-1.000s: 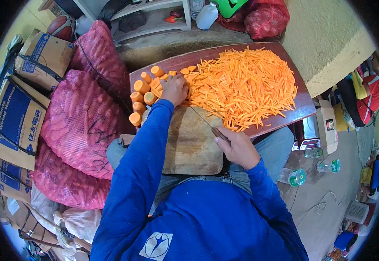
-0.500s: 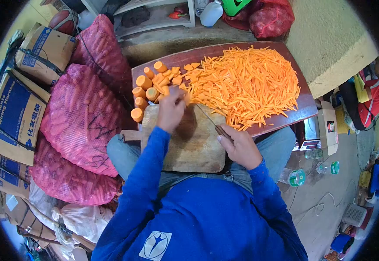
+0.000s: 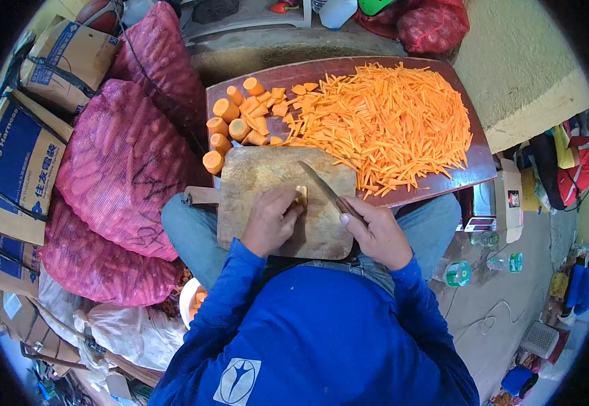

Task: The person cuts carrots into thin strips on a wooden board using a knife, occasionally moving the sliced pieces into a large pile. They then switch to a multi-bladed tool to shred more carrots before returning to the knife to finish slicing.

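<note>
With the cutting board as the dial and twelve pointing away from the person, the left hand rests a little toward seven from the middle. Its fingers are curled close together around a small pale piece, probably carrot and mostly hidden, which sits on the board just right of the centre. The right hand, near three, is closed around the handle of a knife. The blade points between ten and eleven over the board's right half; whether it touches the wood, I cannot tell.

The board lies across the lap, its far edge meeting the table and its own handle sticking out at nine. Thick carrot chunks are grouped on the table at eleven, and a broad heap of carrot sticks spreads out at two. Bulging pink net sacks lean at nine. A white bowl holding orange pieces shows between seven and eight.
</note>
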Action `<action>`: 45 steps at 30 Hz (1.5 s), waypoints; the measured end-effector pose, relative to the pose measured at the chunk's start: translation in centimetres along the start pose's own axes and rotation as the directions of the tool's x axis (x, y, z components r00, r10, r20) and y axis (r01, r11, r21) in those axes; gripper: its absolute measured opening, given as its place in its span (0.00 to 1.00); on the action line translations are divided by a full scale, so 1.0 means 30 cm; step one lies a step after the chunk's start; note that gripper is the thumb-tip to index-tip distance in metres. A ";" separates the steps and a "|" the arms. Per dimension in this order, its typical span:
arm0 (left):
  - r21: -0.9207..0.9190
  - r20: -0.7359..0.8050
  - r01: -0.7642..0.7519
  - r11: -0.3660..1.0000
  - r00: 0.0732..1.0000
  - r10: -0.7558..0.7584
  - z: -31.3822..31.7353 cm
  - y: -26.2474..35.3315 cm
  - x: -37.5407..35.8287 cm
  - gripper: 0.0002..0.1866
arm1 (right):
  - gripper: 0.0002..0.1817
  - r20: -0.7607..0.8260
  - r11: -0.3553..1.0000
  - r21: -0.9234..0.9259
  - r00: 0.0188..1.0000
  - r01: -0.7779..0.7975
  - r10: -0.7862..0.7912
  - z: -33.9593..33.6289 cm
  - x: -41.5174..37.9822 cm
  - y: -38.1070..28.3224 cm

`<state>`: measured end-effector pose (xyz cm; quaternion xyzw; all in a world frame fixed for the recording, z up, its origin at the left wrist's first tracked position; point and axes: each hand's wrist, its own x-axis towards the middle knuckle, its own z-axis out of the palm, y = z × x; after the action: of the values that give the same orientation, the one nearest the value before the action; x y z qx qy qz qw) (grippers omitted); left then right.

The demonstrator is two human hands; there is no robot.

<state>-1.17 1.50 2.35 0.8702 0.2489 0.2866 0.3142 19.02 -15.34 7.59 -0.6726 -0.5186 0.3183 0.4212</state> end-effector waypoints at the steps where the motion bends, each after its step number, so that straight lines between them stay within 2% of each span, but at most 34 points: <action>1: 0.025 0.060 -0.052 0.998 0.997 0.050 -0.004 -0.023 -0.006 0.15 | 0.18 0.013 0.999 -0.032 1.000 -0.010 0.010 -0.001 -0.005 0.000; 2: 0.048 0.119 -0.103 0.994 0.988 0.097 -0.002 -0.040 -0.012 0.17 | 0.18 0.016 0.999 -0.034 1.000 -0.010 0.011 0.006 -0.009 -0.005; 5: 0.115 0.108 -0.180 0.977 0.980 0.168 0.028 -0.058 -0.019 0.13 | 0.17 0.067 0.998 -0.024 0.996 -0.053 0.055 0.041 -0.008 -0.019; 6: 0.111 0.109 -0.181 0.977 0.980 0.169 0.037 -0.050 -0.016 0.13 | 0.17 0.083 1.000 -0.017 0.997 -0.005 0.006 0.058 -0.003 -0.012; 8: 0.043 -0.028 -0.204 0.978 0.978 0.205 0.047 -0.033 -0.005 0.10 | 0.18 0.094 0.999 -0.009 0.995 0.045 -0.044 0.077 0.013 -0.021; 9: 0.041 -0.027 -0.205 0.978 0.978 0.206 0.044 -0.029 -0.003 0.10 | 0.16 0.086 1.000 -0.015 0.996 0.025 -0.024 0.080 0.023 -0.040; 12: -0.008 -0.040 -0.176 0.984 0.984 0.176 0.032 -0.034 -0.013 0.09 | 0.16 0.085 0.999 -0.047 0.996 -0.010 0.014 0.067 0.020 -0.062; 15: 0.041 -0.055 -0.131 0.990 0.990 0.134 0.026 -0.056 -0.020 0.09 | 0.17 0.096 0.996 -0.076 0.994 -0.038 0.045 0.055 -0.005 -0.066; 18: 0.065 -0.079 -0.186 0.980 0.978 0.191 0.025 -0.057 -0.012 0.09 | 0.18 0.111 0.993 -0.116 0.993 -0.014 0.027 0.062 -0.032 -0.052; 20: 0.097 -0.055 -0.207 0.973 0.975 0.213 0.023 -0.054 -0.010 0.10 | 0.19 0.127 0.988 -0.154 0.992 0.024 -0.005 0.059 -0.045 -0.054; 26: 0.116 0.009 -0.179 0.977 0.984 0.179 0.003 -0.046 -0.017 0.13 | 0.19 0.200 0.968 -0.250 0.978 -0.002 0.054 0.052 -0.059 -0.119; 28: 0.130 0.011 -0.168 0.977 0.986 0.168 0.010 -0.061 -0.022 0.14 | 0.21 0.209 0.934 -0.356 0.975 0.000 0.080 0.088 -0.037 -0.095; 31: 0.126 0.004 -0.163 0.979 0.986 0.164 0.008 -0.057 -0.026 0.16 | 0.22 0.215 0.933 -0.354 0.977 0.071 0.007 0.118 0.044 -0.078; 34: 0.094 -0.030 -0.149 0.984 0.988 0.152 0.010 -0.039 -0.023 0.18 | 0.22 0.186 0.939 -0.337 0.983 0.074 -0.010 0.107 0.045 -0.113; 35: 0.069 -0.055 -0.125 0.990 0.990 0.129 0.014 -0.035 -0.023 0.18 | 0.22 0.190 0.938 -0.338 0.982 0.078 -0.014 0.098 0.036 -0.127; 37: 0.117 -0.056 -0.113 0.987 0.991 0.120 0.019 -0.057 -0.035 0.17 | 0.21 0.257 0.931 -0.364 0.963 0.018 0.082 0.082 0.010 -0.145; 40: 0.147 -0.051 -0.127 0.981 0.989 0.136 0.015 -0.063 -0.038 0.16 | 0.21 0.212 0.941 -0.330 0.977 0.076 -0.005 0.126 0.028 -0.102; 42: 0.134 -0.054 -0.149 0.980 0.986 0.158 0.010 -0.049 -0.037 0.15 | 0.21 0.220 0.944 -0.323 0.976 0.072 0.001 0.127 0.044 -0.105; 45: 0.134 -0.058 -0.106 0.985 0.992 0.115 0.007 -0.043 -0.032 0.15 | 0.22 0.240 0.944 -0.323 0.971 0.064 0.017 0.109 0.033 -0.136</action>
<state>-2.05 1.70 1.00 0.8914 0.2286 0.3153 0.2318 14.70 -13.18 9.82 -0.6837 -0.6192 0.3012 0.2417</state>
